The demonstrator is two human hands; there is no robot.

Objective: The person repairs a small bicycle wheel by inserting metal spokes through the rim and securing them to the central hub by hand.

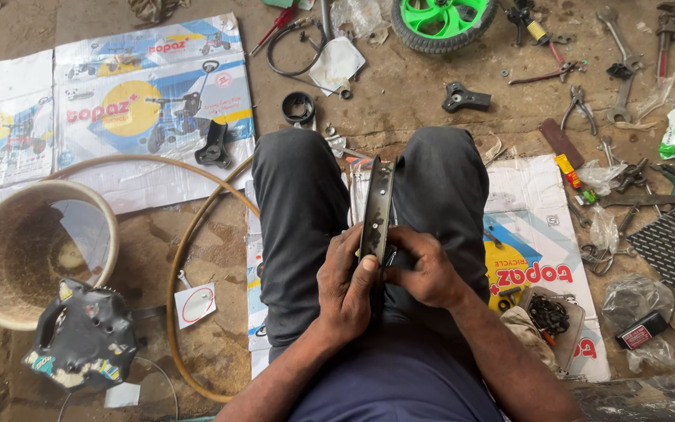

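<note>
Head cam: narrow dark metal wheel rim (pixel 377 205) stands edge-on between the knees. Left hand (pixel 345 283) fingers wrapped around it, right hand (pixel 425 270) fingers pinching something tiny at its inner face. Looks early on, no spokes or tyre fitted; green plastic wheel (pixel 436 22) lies well apart on the floor.

— Rim condition? 
— Wheel rim (pixel 377 205): dark metal, dull, worn sheen. 
— Surroundings? 
— Flattened cartons (pixel 111 101): glossy printed cardboard, creased. Floor (pixel 416 98): rough, dusty concrete. Bucket (pixel 34 252): scuffed matt plastic. Trousers (pixel 298 203): matt grey cloth. Spanners (pixel 623 74): bare, greasy steel.
</note>
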